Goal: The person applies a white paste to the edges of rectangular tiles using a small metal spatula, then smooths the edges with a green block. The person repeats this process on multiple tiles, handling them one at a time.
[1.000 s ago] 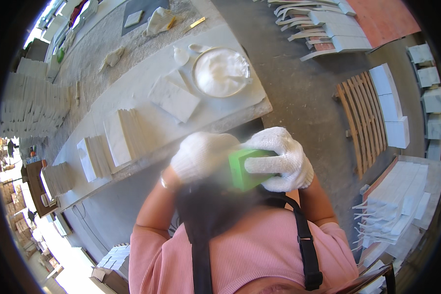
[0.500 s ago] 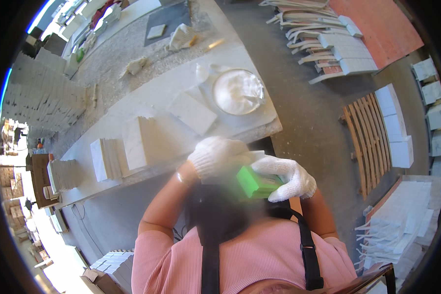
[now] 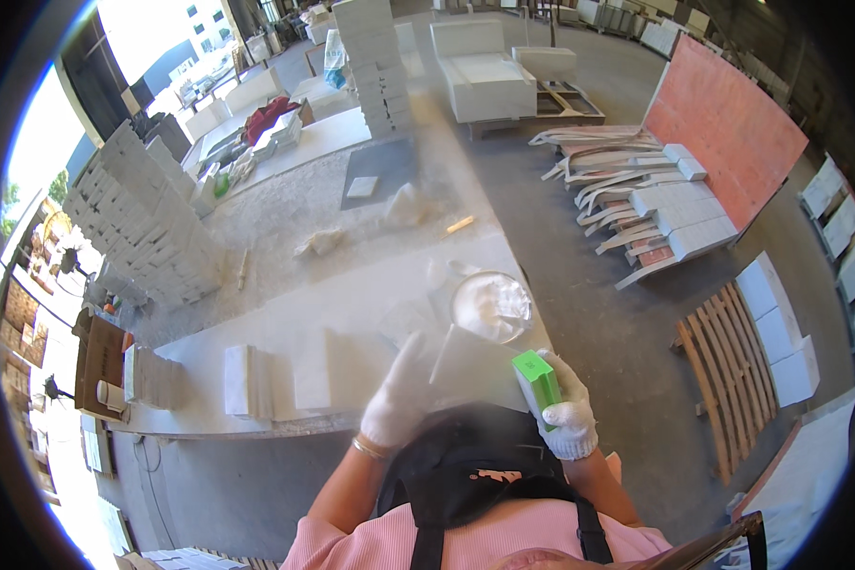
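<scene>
My right hand, in a white knit glove, is wrapped round a bright green rectangular block with a pale side, held upright near the table's front corner. My left hand, also gloved, reaches over the table's front edge with its fingers stretched forward and nothing visible in them. Just right of its fingers lies a flat pale tile; whether they touch is too hazy to tell. Behind the tile stands a round bowl of white material.
Upright stacks of white tiles line the table's front edge. At the back left rises a tall pile of slabs. A small tile lies on a dark mat. On the right are a wooden pallet and a red board.
My hands have separated: the left has come away from the green block onto the table side, the right has carried the block slightly right. The view has tilted up, showing more background.
</scene>
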{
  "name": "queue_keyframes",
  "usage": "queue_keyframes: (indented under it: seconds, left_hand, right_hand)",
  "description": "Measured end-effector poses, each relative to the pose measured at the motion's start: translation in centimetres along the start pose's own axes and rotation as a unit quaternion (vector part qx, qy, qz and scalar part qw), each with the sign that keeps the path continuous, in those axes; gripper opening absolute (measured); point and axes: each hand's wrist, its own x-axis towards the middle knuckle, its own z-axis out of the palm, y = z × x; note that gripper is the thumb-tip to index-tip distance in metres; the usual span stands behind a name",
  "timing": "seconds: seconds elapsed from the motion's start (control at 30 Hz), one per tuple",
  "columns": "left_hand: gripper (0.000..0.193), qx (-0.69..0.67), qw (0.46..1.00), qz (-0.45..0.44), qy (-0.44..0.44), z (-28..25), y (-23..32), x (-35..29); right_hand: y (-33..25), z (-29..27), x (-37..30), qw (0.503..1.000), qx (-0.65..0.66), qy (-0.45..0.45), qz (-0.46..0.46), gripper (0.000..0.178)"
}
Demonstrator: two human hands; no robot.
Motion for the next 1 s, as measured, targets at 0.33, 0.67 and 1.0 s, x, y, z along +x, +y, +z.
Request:
queue_keyframes:
  seconds: [0.33,0.67,1.0]
  left_hand:
    - [0.039,-0.05,0.965,-0.056,0.253,5.4,-1.8,0.4]
    - [0.05,-0.166,0.965,-0.046,0.197,1.6,-2.0,1.5]
    - [0.049,-0.153,0.969,-0.066,0.18,2.3,-0.1,0.8]
  right_hand:
    - [3.0,3.0,-1.6,0.979,-0.178,-0.076,0.061,0.101]
    - [-0.9,-0.9,-0.9,0.937,-0.345,-0.044,-0.015,0.1]
    - [1.4,-3.0,1.1,0.823,-0.516,-0.192,-0.138,0.084]
